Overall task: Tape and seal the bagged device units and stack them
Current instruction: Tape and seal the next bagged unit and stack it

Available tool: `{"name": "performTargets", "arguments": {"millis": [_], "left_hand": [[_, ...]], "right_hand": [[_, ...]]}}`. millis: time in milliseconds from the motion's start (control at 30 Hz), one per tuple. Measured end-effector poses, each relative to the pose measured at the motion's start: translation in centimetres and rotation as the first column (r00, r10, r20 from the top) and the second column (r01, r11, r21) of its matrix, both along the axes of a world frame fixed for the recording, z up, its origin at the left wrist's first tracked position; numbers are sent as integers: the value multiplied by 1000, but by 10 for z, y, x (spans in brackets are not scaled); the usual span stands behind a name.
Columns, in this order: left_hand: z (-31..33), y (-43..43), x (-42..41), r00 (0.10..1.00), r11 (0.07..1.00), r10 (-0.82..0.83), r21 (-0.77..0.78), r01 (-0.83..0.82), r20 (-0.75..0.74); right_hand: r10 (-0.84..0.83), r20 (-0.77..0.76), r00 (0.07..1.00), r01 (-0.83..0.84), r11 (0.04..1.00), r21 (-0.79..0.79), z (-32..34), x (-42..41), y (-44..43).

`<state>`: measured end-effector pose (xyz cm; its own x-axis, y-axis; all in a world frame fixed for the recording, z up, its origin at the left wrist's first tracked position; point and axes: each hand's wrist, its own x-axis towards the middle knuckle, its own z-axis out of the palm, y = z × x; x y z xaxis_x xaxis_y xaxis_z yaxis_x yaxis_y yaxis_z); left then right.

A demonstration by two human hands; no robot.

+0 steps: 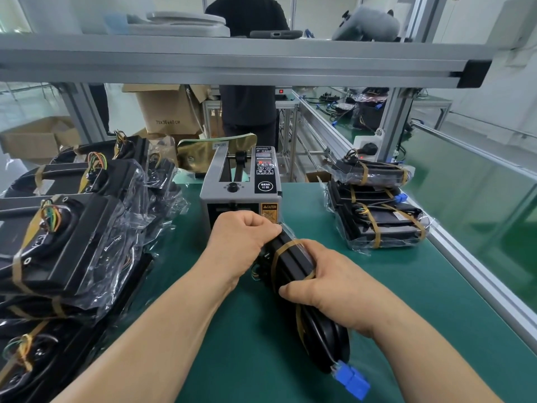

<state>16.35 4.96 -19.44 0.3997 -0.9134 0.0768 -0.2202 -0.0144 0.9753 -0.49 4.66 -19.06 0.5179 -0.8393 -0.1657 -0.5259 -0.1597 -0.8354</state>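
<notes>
The green counter [406,286] carries everything. A loose heap [72,242] of bagged units fills its left side, and a neat stack [377,216] of taped ones sits well apart at the right edge. Between them stands the tape dispenser [241,184], its mouth facing the person. Just in front of that mouth lies the unit [293,260] being worked on, a long black body in clear film that runs from the dispenser back toward the person. The left grip [241,237] is curled over its far end, fingers pinching the gathered bag film there. The right grip [334,286] is wrapped round its middle, thumb on top. A brown tape band [279,251] already circles the body between the two grips, and a second one shows nearer the round end. The step looks like closing the bag's far end. To do it well, the left grip should pull the film flat and tight against the body before any strip goes on, while the right keeps the unit from rolling. The strip should land across the fold, then be rubbed down along its whole length. The blue plug [353,379] at the near end hangs on its wire and should be tucked clear so it does not snag when stacking.
</notes>
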Motion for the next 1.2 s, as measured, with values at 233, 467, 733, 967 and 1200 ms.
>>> {"name": "performTargets", "arguments": {"millis": [233,467,733,967,1200], "left_hand": [[3,2,0,993,998,52,28,-55,106],[-6,0,-6,990,990,105,100,-96,-90],[-10,-4,-9,964,990,83,132,-51,-253],[-15,2,1,962,987,-64,124,100,-265],[-15,-4,7,922,981,-54,151,120,-383]], "right_hand": [[-3,-16,1000,3,1000,-24,0,2,1],[10,-37,999,-12,999,-52,1,2,2],[19,-58,998,-23,997,-72,2,4,3],[14,-39,999,-16,998,-56,1,1,1],[16,-7,1000,-16,999,-35,0,0,-1]]}}
